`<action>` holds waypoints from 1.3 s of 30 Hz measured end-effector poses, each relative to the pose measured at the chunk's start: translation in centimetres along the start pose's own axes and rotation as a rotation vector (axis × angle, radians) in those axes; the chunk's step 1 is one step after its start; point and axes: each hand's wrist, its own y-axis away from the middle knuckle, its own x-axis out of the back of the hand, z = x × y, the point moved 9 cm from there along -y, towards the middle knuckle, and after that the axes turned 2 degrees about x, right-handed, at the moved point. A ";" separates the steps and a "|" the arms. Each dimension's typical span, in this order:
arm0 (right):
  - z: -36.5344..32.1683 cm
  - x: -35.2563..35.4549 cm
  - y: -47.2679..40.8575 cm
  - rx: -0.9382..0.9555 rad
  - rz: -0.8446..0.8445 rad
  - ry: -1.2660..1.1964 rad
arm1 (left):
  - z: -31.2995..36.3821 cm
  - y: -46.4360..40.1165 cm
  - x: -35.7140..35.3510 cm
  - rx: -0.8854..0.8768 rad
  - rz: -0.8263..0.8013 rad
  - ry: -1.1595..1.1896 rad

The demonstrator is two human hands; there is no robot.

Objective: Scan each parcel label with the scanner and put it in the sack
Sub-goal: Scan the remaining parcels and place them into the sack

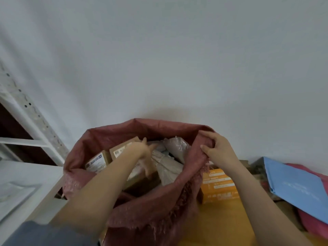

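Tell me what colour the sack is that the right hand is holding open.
Dull reddish pink, a woven sack, shown in the head view.

The place looks like a parcel sorting room or small stockroom. A red woven sack (142, 206) stands open against a plain white wall (168, 59), stuffed with labelled cardboard boxes (97, 161) and plastic mailing bags (168, 170). Left of the sack stands white slotted metal shelving (33, 121). Right of the sack lie an orange carton (219, 185) and a blue mailer (298, 187).
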 end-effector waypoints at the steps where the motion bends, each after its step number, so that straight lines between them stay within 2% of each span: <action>1: -0.5 0.4 0.1 0.028 0.004 -0.001 | -0.5 0.4 0.9 0.026 0.098 0.073; 3: -1.2 1.1 0.5 0.072 0.010 0.008 | -2.1 1.8 3.3 0.063 0.398 0.178; 4: -1.4 1.3 0.7 0.083 0.004 0.014 | -2.8 2.5 3.9 0.066 0.492 0.206; 8: -0.3 0.8 1.8 0.027 -0.110 0.022 | -3.2 3.8 1.7 0.058 0.487 0.287; 11: 1.0 0.2 2.3 -0.032 -0.173 0.032 | -1.3 5.7 1.2 -0.014 0.517 0.454; 13: 1.9 0.0 2.5 -0.067 -0.179 0.105 | 0.5 6.7 -0.7 -0.051 0.366 0.538; 16: 4.1 -0.3 3.3 -0.174 -0.173 0.215 | 3.4 8.9 -6.4 -0.047 -0.067 0.260; 18: 5.5 -0.6 4.4 -0.228 -0.174 0.249 | 4.8 10.7 -9.4 -0.063 -0.235 0.141; 22: 6.5 -0.8 7.0 -0.248 -0.134 0.289 | 6.4 13.8 -11.8 -0.111 -0.290 0.143; 27: 5.4 1.5 9.0 -0.204 0.055 0.344 | 6.8 16.1 -12.2 -0.135 -0.297 0.188; 29: 5.3 1.2 9.9 -0.192 0.029 0.303 | 6.8 16.7 -12.2 -0.126 -0.226 0.195; 30: 5.4 0.7 10.4 -0.187 -0.014 0.265 | 6.6 16.8 -12.0 -0.111 -0.141 0.229; 34: 5.1 -0.6 12.3 -0.139 -0.177 0.253 | 5.5 17.5 -10.4 -0.057 0.250 0.583; 39: 5.3 1.0 15.4 -0.109 -0.218 0.279 | 7.5 18.4 -10.0 -0.133 0.411 0.681</action>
